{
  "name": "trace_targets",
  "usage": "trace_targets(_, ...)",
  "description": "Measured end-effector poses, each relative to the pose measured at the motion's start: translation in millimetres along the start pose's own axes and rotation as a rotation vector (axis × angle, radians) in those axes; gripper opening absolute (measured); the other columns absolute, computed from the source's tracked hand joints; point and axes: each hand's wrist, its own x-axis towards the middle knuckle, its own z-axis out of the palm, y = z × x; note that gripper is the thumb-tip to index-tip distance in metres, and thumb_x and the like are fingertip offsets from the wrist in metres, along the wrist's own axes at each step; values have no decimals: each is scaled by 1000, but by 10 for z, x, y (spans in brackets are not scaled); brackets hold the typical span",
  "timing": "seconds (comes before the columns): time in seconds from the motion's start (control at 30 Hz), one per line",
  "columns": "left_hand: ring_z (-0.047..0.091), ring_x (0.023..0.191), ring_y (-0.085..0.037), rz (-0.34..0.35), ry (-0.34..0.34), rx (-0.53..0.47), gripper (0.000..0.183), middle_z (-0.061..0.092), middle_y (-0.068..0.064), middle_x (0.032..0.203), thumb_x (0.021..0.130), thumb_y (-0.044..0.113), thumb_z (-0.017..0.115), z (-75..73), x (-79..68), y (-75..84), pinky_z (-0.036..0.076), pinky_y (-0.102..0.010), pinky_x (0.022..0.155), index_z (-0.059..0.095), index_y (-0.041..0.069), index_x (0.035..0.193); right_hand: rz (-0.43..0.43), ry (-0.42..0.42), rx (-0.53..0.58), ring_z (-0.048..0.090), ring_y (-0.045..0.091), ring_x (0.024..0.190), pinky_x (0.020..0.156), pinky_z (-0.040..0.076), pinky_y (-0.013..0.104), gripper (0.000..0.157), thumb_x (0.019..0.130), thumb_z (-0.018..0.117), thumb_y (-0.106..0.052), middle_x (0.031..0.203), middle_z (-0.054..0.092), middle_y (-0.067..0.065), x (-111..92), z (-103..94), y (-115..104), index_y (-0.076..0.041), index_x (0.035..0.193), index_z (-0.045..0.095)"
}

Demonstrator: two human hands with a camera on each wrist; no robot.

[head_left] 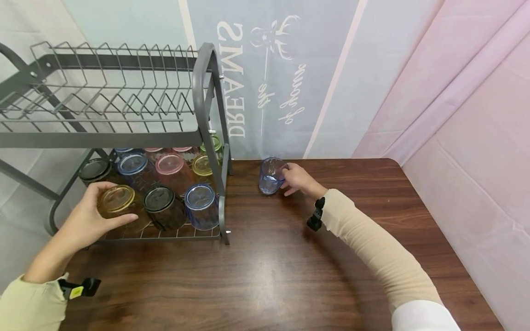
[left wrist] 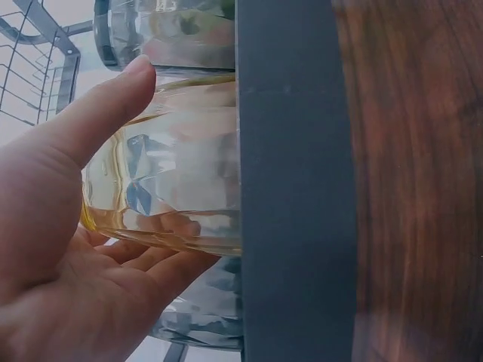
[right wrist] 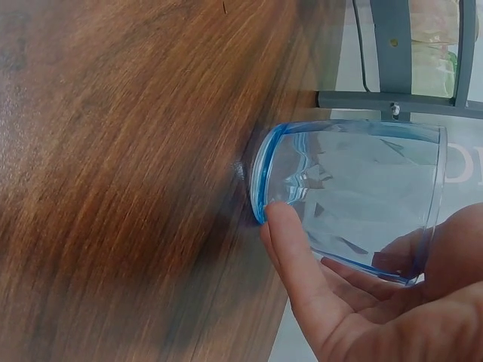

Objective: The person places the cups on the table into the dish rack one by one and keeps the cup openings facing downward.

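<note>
My left hand (head_left: 89, 216) reaches round an upside-down amber glass (head_left: 118, 198) at the rack's front left. Its thumb (left wrist: 113, 105) lies straight past one side; its fingers (left wrist: 170, 271) lie along the other, some showing through the glass. A firm hold is not plain. Away from the rack, my right hand (head_left: 301, 178) grips the wall of a clear blue glass (head_left: 270, 177) standing mouth up on the table. In the right wrist view one digit shows through the blue glass (right wrist: 355, 188) near its rim, while a straight finger (right wrist: 290, 241) touches near the base.
A grey two-tier rack (head_left: 99, 139) has a bare wire upper shelf. Below stand several upturned glasses, among them a dark glass (head_left: 163, 209), a blue glass (head_left: 201, 207) and a pink glass (head_left: 171, 170). Brown wooden table (head_left: 256, 276) beneath; printed cloth (head_left: 323, 27) behind.
</note>
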Motion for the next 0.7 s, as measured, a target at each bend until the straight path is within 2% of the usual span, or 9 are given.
trace_targets(0.1,50,102,-4,22,19,-20,89,52,-30,124,76,18,92,12,-9,-14,32,-14,74,34,-6,138,-1,-2,2,61,48,113,75,62,43,47,110,25,-15,139,47,31,0,-7,-4,9,148,37)
trace_targets(0.2,42,97,11,34,28,-31,89,53,-29,123,76,17,92,24,-13,-20,33,-11,73,33,-6,139,-1,4,2,62,48,112,74,62,43,47,110,24,-15,136,49,32,-6,-14,-9,10,148,36)
trace_targets(0.33,53,103,-17,37,24,-36,90,51,-31,126,78,17,90,42,-9,-18,33,-12,73,31,-6,141,7,11,3,62,47,111,74,62,43,47,110,24,-15,136,49,31,-11,-12,-13,9,148,37)
trace_targets(0.37,52,104,-20,39,26,-39,90,50,-31,127,78,17,90,44,-10,-19,33,-11,73,31,-6,142,6,10,0,62,47,111,74,62,43,47,110,24,-15,137,49,31,-10,-10,-12,9,148,37)
trace_targets(0.43,52,106,-15,47,33,-50,89,50,-31,127,78,15,90,50,-12,-25,32,-9,74,31,-6,142,5,9,-3,62,46,111,74,62,42,47,110,24,-15,138,48,31,-6,-2,-8,9,148,38)
trace_targets(0.5,48,104,-1,56,43,-55,89,51,-31,127,77,13,90,51,-17,-32,31,-6,75,32,-5,142,1,9,-4,62,46,111,74,62,42,47,110,25,-15,137,49,31,-7,2,-3,9,147,38)
trace_targets(0.57,49,104,-1,64,48,-53,90,52,-31,128,77,13,91,53,-17,-40,30,-6,76,32,-5,143,-3,10,0,63,47,110,74,62,42,46,110,25,-15,136,50,32,-4,3,9,10,146,39)
trace_targets(0.6,52,106,-7,67,47,-50,91,51,-31,129,77,13,90,53,-17,-43,31,-7,77,32,-4,145,-5,11,5,62,47,111,74,62,42,46,110,25,-15,135,50,32,-2,2,16,10,146,39)
trace_targets(0.7,52,110,-36,72,41,-41,94,50,-32,133,78,13,90,50,-18,-45,31,-10,80,31,-3,149,-10,15,16,62,48,110,74,62,42,46,110,25,-14,134,51,33,-1,-3,30,11,145,40)
